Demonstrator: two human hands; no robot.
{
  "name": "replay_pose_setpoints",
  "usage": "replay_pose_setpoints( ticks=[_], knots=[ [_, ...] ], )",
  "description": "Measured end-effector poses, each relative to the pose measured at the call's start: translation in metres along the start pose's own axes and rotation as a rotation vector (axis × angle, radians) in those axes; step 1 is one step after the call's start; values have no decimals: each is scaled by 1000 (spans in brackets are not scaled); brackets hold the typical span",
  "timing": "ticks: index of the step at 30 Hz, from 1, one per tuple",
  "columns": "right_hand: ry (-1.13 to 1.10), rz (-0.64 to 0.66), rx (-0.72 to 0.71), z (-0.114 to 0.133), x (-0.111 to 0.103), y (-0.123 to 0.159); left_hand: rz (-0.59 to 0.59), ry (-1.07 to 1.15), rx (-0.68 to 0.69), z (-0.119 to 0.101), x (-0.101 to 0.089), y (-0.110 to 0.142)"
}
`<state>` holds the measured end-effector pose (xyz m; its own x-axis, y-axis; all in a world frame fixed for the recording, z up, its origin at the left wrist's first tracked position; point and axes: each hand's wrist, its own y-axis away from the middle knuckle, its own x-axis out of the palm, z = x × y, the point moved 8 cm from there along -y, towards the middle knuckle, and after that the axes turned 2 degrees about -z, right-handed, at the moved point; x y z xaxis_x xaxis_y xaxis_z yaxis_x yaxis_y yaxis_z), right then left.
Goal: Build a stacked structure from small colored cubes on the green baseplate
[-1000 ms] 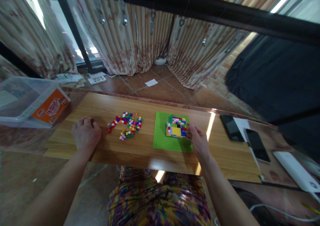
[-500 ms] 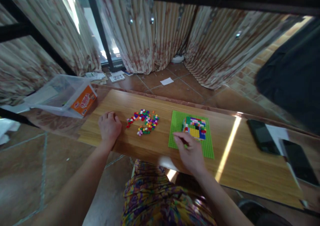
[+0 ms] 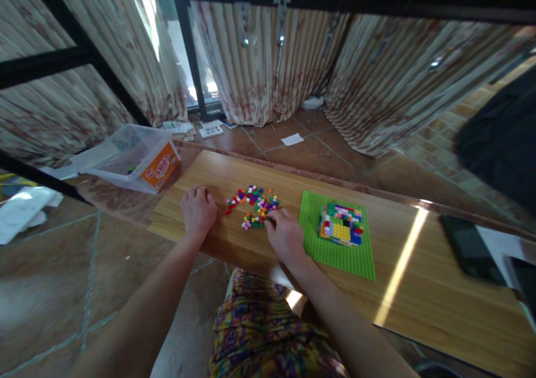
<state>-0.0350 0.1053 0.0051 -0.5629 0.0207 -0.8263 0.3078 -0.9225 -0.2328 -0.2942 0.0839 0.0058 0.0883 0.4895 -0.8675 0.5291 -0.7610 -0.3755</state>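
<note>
A loose pile of small building bricks (image 3: 253,195) in many colours lies on the wooden table. At its right edge is my right hand (image 3: 288,235), thumb and fingers pinched close among the bricks; whatever is between the fingertips is hidden. To the left of the pile, my left hand (image 3: 199,211) rests on the tabletop, fingers curled under and nothing visible in it. A green baseplate (image 3: 341,263) lies right of my right hand. On it stands a low brick structure (image 3: 340,231) with a yellow area in front and multicoloured walls around a dark opening.
The wooden table (image 3: 402,311) carries a dark phone (image 3: 469,247) and white paper at the right. A clear plastic bin (image 3: 121,171) with an orange label stands beyond its left end. Curtains (image 3: 255,71) hang behind, and a dark shape fills the right edge.
My right hand has moved left, from beside the brick structure to the edge of the loose pile. My left hand stays on the table. The whole view has shifted, with things appearing further right.
</note>
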Motion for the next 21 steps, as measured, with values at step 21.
replay_pose_setpoints(
  ticks=[21],
  knots=[
    [-361,-273,124,-66,-106,73,-17,-33,47,1,-1,-6]
  ],
)
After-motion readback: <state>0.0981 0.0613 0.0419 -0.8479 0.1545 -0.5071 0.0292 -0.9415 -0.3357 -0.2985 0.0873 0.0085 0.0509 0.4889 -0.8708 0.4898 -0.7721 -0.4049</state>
